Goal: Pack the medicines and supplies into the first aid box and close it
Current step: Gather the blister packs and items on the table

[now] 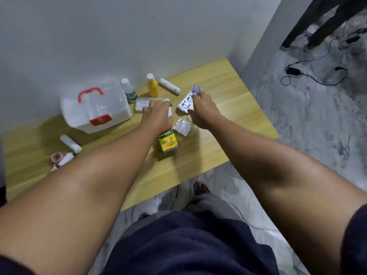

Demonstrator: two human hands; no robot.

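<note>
- While the lid of the first aid box [95,108] looks shut, nothing can go in; head view only (no other camera).
- Box stands on the tabletop [228,82] at far left, near the wall. Its long axis runs roughly left-right; red handle [90,94] on top, red latch [100,119] facing the person.
- Right hand [202,111]: fingers pinch the blister strip [188,101] by its right edge. The strip's long axis runs diagonally, near-left to far-right, and its far end seems tipped up off the wood.
- Left hand [156,116]: fingers curl down over a white packet [145,103]. Whether they grip it or only rest on it, I cannot tell.
- Loose supplies: yellow bottle [152,86] and clear bottle [129,90] upright just behind the packet, white roll [170,86] lying beside them, small foil strip [182,127] and yellow carton [167,141] nearer the person, another white roll [70,143] and pink tape rolls [57,157] at near left.
- Judgement on doing the step well: free one hand for the latch first, then lay the strip flat along the box's long axis so bottles still fit beside it. A pinch this near the edge may let the foil bend or slip.
</note>
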